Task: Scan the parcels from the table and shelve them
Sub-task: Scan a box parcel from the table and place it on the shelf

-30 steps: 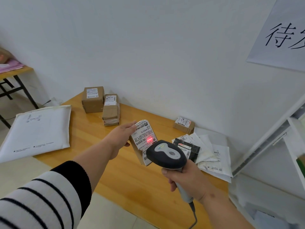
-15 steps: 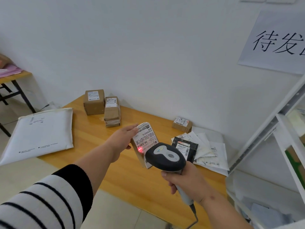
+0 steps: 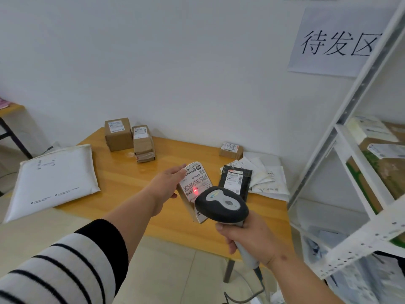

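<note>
Scanning is under way: left hand point(image 3: 166, 183) grips a small cardboard parcel point(image 3: 195, 189) above the wooden surface point(image 3: 122, 185), red dot on its label, while right hand point(image 3: 247, 235) clasps the grey handheld scanner point(image 3: 221, 205). At least 5 parcels wait there; the white metal shelf point(image 3: 359, 163) holds some.

Small labelled parcel point(image 3: 195, 189) held tilted above table point(image 3: 140, 194), red-lit.
</note>
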Available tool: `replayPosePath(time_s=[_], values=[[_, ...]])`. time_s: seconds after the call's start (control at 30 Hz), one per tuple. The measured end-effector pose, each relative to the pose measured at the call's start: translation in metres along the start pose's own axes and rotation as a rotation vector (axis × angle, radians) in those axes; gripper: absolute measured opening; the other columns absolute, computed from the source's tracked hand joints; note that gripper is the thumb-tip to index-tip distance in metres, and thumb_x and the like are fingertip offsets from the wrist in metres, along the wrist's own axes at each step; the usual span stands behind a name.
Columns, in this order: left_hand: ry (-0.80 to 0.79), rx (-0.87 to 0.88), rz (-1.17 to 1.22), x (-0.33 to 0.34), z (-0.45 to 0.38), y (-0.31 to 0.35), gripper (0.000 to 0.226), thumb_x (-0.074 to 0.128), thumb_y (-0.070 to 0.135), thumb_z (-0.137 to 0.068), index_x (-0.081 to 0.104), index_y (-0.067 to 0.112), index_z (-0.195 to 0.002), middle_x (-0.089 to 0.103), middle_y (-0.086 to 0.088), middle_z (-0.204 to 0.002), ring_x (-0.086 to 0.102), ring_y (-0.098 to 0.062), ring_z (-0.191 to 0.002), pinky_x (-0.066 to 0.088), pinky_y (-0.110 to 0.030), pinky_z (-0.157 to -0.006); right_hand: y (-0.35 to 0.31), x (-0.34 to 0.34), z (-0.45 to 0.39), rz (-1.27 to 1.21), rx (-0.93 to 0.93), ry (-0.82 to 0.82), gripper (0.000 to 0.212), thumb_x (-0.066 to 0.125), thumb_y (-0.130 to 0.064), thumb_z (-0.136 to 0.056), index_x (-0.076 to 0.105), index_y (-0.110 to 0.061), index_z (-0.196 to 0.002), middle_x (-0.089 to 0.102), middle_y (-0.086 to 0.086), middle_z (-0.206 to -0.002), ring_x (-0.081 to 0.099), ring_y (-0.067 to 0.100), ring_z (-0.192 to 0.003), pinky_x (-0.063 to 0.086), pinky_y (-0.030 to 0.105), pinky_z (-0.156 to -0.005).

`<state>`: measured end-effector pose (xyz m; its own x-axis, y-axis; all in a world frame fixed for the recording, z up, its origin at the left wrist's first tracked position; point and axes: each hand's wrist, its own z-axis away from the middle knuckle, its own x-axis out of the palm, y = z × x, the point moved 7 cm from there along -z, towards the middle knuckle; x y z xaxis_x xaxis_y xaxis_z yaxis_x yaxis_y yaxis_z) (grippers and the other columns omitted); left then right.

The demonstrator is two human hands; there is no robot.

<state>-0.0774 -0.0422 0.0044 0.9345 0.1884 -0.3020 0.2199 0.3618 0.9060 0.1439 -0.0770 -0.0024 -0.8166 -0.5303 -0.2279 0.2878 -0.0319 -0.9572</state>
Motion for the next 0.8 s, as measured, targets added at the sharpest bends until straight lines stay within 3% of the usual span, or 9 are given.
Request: replayPosePath(time_s=[0.27, 0.47, 0.6, 0.8], values=[[-0.068, 0.048, -0.052, 0.056, 0.036, 0.01, 0.035, 0.044, 0.036, -0.103, 0.055, 0.034, -0.137, 0.069, -0.005, -0.101, 0.057, -0.02, -0.093, 0.047, -0.032, -0.075, 0.017, -0.03, 0.063, -0.055, 0.006, 0.091, 0.01, 0.075, -0.035, -0.073, 0.07, -0.033, -0.064, 0.06, -0.002, -0.057, 0.059, 0.016, -0.049, 0.049, 0.021, -0.053], [-0.165, 0.078, -0.095, 0.141, 0.064, 0.03, 0.033, 0.044, 0.037, -0.103, 0.056, 0.034, -0.134, 0.071, -0.006, -0.101, 0.057, -0.019, -0.092, 0.044, -0.031, -0.071, 0.045, -0.091, 0.127, -0.033, 0.035, 0.22, 0.021, 0.072, -0.041, -0.071, 0.067, -0.022, -0.063, 0.06, 0.006, -0.056, 0.059, 0.017, -0.05, 0.051, 0.026, -0.064], [-0.253, 0.067, -0.067, 0.241, 0.089, 0.044, 0.03, 0.047, 0.036, -0.103, 0.058, 0.032, -0.13, 0.071, -0.005, -0.104, 0.058, -0.021, -0.095, 0.046, -0.031, -0.071, 0.079, -0.165, 0.194, -0.079, 0.095, 0.361, 0.028, 0.074, -0.029, -0.082, 0.067, -0.025, -0.055, 0.061, 0.005, -0.052, 0.058, 0.018, -0.05, 0.049, 0.022, -0.059], [-0.438, 0.04, 0.005, 0.46, 0.158, 0.068, 0.018, 0.057, 0.031, -0.099, 0.069, 0.019, -0.106, 0.072, -0.002, -0.074, 0.061, -0.018, -0.068, 0.047, -0.03, -0.061, 0.154, -0.328, 0.343, -0.114, 0.235, 0.751, 0.012, 0.07, -0.009, -0.086, 0.07, -0.018, -0.079, 0.067, -0.005, -0.059, 0.06, 0.009, -0.054, 0.049, 0.021, -0.056]])
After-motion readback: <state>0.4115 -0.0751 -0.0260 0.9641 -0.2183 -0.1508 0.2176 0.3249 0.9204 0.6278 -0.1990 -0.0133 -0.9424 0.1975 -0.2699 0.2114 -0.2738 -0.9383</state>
